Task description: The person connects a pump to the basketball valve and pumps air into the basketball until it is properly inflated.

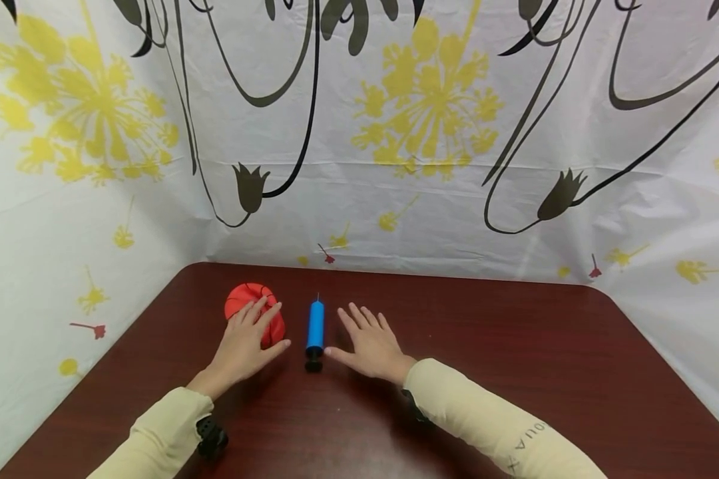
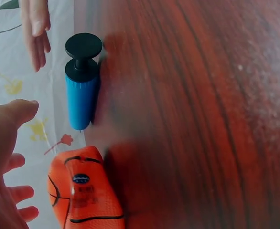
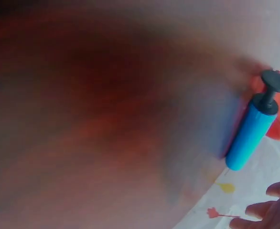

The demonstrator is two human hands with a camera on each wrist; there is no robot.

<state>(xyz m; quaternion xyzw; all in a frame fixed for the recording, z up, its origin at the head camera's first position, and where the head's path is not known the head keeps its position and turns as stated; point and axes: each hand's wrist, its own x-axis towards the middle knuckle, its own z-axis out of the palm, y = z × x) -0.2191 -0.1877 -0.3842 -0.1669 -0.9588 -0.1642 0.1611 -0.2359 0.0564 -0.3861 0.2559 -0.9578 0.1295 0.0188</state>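
A deflated orange-red basketball [image 1: 243, 295] with black seams lies on the table's left part; its dented side with a small dark blue label faces the left wrist view. Over its near side in the head view hovers my left hand [image 1: 242, 346], fingers spread. To the right of the ball lies a blue hand pump [image 1: 315, 322], its black handle [image 1: 313, 365] towards me and its thin needle [image 1: 318, 297] pointing away. My right hand [image 1: 373, 342] is just right of the pump, fingers spread and holding nothing, with the thumb close to the handle.
A dark reddish-brown table [image 1: 515, 359] with rounded far corners carries both things. Behind and beside it hangs a white cloth [image 1: 335, 133] printed with yellow and grey flowers. Dark wrist devices [image 1: 212, 436] sit at the cream sleeves [image 1: 485, 412].
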